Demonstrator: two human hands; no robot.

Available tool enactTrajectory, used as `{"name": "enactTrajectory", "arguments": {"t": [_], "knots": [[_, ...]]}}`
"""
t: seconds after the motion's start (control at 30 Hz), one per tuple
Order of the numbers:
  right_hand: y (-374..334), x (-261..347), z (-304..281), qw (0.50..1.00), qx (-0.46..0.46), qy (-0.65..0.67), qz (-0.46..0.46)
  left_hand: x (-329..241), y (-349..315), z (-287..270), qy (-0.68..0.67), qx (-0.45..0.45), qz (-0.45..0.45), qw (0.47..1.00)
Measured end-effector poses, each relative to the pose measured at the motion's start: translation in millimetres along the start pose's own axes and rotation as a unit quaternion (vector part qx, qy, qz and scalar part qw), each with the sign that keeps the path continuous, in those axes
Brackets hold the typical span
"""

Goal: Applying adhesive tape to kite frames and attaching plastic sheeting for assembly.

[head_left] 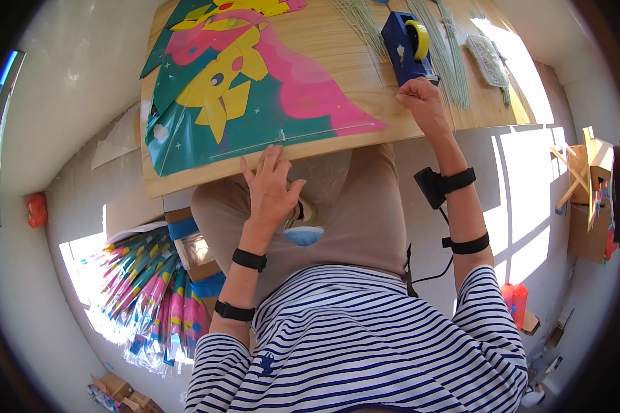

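Observation:
A green and pink plastic kite sheet [303, 96] printed with a yellow cartoon figure lies on the wooden table, over what look like more such sheets. Along its near edge runs a thin pale rod [337, 130], with a small clear piece, perhaps tape, at its middle. My left hand [272, 189] is open, its fingertips at the table's near edge just below that piece. Fingers bent and pinched, my right hand [424, 103] is at the near end of a blue tape dispenser [398, 48] with a yellow roll [418, 39]. Whatever it pinches is too small to make out.
Bundles of thin pale green rods [453, 62] lie around the dispenser. Beyond them sits a clear plastic tray [487, 60]. Rolled, colourful kites [151, 282] are piled beside a cardboard box [196, 251] at left. A wooden stand [580, 172] is at far right.

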State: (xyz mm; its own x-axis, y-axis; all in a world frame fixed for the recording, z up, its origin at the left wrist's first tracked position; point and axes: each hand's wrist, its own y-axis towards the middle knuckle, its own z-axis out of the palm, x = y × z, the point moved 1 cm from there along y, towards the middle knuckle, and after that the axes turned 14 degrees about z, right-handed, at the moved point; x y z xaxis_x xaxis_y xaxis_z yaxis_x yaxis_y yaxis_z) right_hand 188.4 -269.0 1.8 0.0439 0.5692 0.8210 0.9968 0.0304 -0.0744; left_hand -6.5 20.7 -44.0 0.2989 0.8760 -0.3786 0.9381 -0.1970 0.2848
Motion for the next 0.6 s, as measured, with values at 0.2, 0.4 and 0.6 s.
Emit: {"name": "enactTrajectory", "arguments": {"t": [0.2,0.4,0.6], "knots": [[-8,79,106,0.891,0.15,-0.235,-0.357,-11,-11,-16,-0.007,-0.002,0.001,1.0],[-4,93,174,0.8,0.187,-0.33,-0.465,-15,-19,-11,-0.033,-0.002,0.015,0.999],[-2,97,189,0.775,0.216,-0.36,-0.473,-16,-13,-6,-0.067,-0.001,0.01,0.998]]}}
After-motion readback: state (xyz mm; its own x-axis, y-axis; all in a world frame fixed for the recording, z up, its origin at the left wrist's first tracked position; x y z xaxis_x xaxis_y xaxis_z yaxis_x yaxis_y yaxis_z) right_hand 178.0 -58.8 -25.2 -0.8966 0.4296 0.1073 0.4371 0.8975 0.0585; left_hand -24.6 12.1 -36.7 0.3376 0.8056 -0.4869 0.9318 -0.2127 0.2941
